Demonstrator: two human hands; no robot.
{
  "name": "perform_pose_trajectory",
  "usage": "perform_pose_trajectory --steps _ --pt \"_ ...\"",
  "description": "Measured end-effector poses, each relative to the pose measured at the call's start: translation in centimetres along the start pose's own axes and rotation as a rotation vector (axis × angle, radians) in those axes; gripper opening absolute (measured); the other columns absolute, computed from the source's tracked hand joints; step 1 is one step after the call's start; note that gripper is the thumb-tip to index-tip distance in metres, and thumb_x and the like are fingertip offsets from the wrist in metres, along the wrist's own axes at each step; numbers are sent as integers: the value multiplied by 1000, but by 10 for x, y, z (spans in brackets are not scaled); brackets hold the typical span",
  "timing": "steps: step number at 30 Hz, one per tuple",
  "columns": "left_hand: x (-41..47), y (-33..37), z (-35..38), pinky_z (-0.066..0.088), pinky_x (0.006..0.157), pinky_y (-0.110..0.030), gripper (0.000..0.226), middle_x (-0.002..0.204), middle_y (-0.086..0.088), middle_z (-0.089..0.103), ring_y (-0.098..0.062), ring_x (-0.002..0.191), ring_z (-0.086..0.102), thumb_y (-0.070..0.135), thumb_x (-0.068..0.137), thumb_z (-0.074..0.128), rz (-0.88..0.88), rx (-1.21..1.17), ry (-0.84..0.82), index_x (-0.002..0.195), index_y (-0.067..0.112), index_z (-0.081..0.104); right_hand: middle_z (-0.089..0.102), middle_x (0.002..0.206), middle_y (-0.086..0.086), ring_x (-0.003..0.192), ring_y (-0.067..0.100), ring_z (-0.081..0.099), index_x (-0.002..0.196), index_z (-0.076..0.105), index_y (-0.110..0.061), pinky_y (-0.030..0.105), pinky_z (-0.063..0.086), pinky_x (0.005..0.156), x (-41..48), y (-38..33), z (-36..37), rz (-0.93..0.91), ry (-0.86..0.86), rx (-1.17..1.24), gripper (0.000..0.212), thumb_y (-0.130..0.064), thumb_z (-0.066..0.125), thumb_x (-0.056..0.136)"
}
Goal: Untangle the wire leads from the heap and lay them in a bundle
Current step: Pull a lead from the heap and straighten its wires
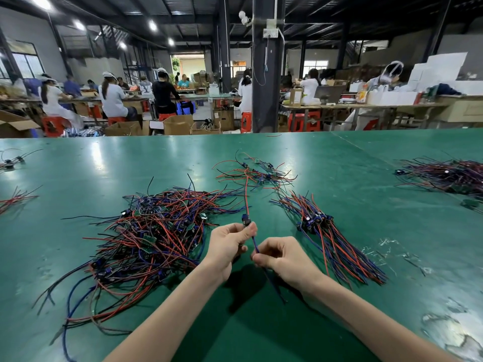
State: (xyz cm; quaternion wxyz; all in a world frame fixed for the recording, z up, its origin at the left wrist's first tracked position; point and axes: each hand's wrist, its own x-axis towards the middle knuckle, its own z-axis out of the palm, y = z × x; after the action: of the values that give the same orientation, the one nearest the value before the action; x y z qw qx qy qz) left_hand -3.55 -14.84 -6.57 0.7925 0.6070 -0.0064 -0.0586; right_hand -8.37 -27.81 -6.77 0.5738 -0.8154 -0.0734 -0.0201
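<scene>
Green matting covers the bench [251, 333], and nearest the viewer both hands work one wire lead [254, 242]. The right hand [283, 257] has its fingers curled, pinching the lead's blue strand. The left hand [228, 244] pinches the same lead higher up, at its small blue component. From there a red strand runs away and seems to end in a small loose tangle [257, 173], though crossing wires make that hard to tell. Left of the hands sprawls the heap [151, 231]; right of them lies the aligned bundle [337, 239]. Farther right another pile [449, 176] sits near the bench edge.
</scene>
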Motion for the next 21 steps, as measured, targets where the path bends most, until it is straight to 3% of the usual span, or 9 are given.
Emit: perform_pose_trajectory --steps 7,13,18,21 --pt "1 -4 1 40 51 -19 18 63 1 61 -5 53 49 12 80 72 18 10 1 65 9 62 64 68 7 65 13 51 73 67 -13 28 42 66 -3 0 3 -24 23 -10 13 -3 71 81" --pt "7 -1 -6 42 55 -20 14 73 -3 62 -6 59 52 12 80 72 39 -18 93 70 9 63 65 64 -3 57 6 50 65 66 -23 20 41 60 -7 -3 9 -41 -26 -47 23 -7 72 80" --pt "9 -1 -7 42 54 -19 13 71 -1 60 -7 60 50 12 81 71 33 -20 147 72 9 63 63 62 -4 56 9 52 66 66 -23 25 44 58 -12 -7 7 -36 -118 -61 21 -9 73 80" --pt "13 3 -10 41 46 -15 14 67 -1 58 -7 53 45 10 82 71 34 -48 203 72 7 62 63 63 -4 58 9 53 67 66 -24 30 47 62 -17 -9 13 -68 -190 -115 19 -11 74 78"
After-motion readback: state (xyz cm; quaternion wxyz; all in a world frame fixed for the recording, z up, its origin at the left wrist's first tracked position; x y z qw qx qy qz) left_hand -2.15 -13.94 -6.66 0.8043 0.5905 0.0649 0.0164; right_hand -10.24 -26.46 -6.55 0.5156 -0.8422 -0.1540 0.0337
